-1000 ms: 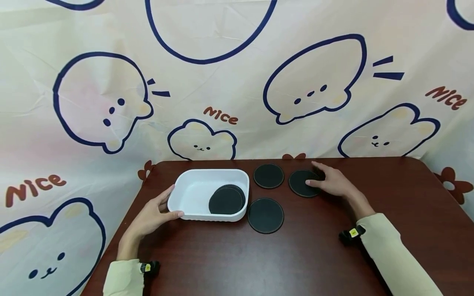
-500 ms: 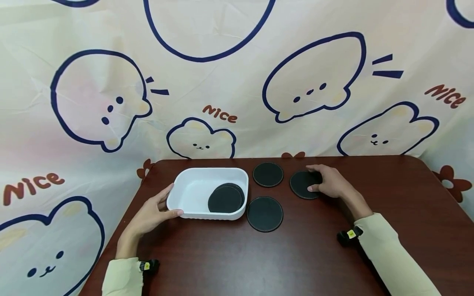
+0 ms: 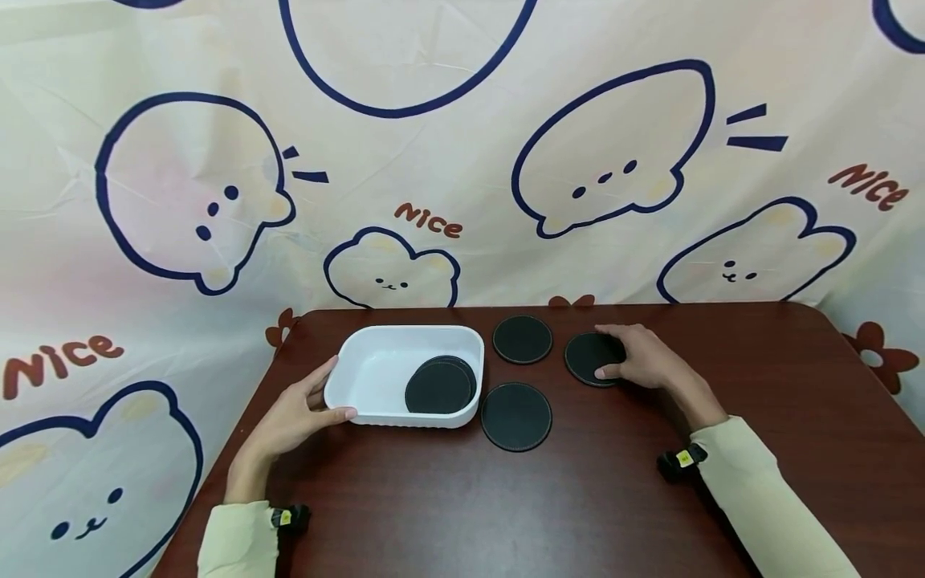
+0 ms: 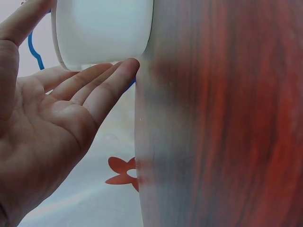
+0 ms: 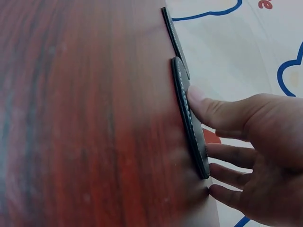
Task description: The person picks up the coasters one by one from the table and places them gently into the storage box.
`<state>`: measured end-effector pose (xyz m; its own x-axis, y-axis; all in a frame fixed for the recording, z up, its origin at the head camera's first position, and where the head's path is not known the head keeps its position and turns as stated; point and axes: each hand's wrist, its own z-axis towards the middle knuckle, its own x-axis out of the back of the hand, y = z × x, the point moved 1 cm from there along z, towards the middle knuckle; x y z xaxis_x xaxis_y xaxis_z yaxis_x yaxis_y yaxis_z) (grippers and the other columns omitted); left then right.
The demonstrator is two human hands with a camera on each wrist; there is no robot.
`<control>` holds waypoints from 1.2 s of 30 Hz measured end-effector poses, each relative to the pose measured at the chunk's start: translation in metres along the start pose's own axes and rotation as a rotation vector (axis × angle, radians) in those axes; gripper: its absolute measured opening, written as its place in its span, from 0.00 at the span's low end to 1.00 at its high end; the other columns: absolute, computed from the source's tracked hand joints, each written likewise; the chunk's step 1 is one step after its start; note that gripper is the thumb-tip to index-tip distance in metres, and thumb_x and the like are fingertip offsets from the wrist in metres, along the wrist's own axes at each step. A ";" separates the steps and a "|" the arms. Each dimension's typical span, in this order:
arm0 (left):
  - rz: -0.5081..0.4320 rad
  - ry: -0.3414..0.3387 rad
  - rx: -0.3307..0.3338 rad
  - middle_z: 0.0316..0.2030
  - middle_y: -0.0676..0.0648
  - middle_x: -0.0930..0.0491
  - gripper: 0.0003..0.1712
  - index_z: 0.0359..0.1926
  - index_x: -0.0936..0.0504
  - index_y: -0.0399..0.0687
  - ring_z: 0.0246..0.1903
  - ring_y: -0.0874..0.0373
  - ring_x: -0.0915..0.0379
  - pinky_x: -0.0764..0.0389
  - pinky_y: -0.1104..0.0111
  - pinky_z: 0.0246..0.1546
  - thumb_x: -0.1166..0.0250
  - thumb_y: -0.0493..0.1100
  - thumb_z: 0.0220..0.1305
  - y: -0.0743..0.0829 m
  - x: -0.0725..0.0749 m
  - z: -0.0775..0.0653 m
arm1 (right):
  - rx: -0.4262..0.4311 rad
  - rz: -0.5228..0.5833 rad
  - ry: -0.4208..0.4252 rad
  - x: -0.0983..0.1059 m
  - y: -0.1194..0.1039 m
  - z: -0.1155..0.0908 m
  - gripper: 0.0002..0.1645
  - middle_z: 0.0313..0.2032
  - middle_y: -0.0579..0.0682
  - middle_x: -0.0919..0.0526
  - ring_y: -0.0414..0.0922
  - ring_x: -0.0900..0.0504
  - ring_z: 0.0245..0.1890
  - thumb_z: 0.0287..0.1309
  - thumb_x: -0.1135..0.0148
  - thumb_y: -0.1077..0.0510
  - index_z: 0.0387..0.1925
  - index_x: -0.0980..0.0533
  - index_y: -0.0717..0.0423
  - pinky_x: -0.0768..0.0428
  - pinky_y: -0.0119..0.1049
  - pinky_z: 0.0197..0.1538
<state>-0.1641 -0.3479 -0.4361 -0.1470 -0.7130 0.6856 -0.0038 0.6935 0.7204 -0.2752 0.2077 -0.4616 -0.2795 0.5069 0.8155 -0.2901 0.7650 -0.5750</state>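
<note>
In the head view, my left hand (image 3: 289, 417) holds the white rectangular bin (image 3: 376, 365) at its near left corner, thumb over the rim. The left wrist view shows the fingers along the bin's end wall (image 4: 104, 33). Overlapping black round coasters (image 3: 438, 389) lie inside at the right end. My right hand (image 3: 646, 357) grips another coaster (image 3: 581, 357) on the table, thumb near its front edge and index finger at its back. From the right wrist, the thumb (image 5: 203, 101) rests on the stitched coaster (image 5: 184, 104), other fingers by its far side.
Two more coasters lie on the brown table (image 3: 470, 514): a back coaster (image 3: 523, 339) right of the bin, and a front coaster (image 3: 516, 417) close to the bin's near right corner. A patterned cloth (image 3: 491, 160) hangs behind the table.
My right thumb and index finger have come closer together, from spread over the right coaster to its front and back edges. The left hand and bin stay put.
</note>
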 end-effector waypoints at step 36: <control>-0.001 -0.002 -0.004 0.80 0.30 0.37 0.62 0.87 0.50 0.45 0.72 0.31 0.27 0.18 0.44 0.65 0.22 0.56 0.65 0.000 0.002 0.000 | -0.013 0.080 0.118 0.025 -0.014 -0.016 0.24 0.49 0.61 0.13 0.57 0.15 0.49 0.69 0.28 0.59 0.63 0.19 0.61 0.15 0.58 0.56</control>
<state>-0.1645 -0.3491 -0.4351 -0.1490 -0.7138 0.6843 0.0000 0.6920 0.7219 -0.2632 0.2160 -0.4325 -0.1915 0.6088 0.7699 -0.2591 0.7252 -0.6379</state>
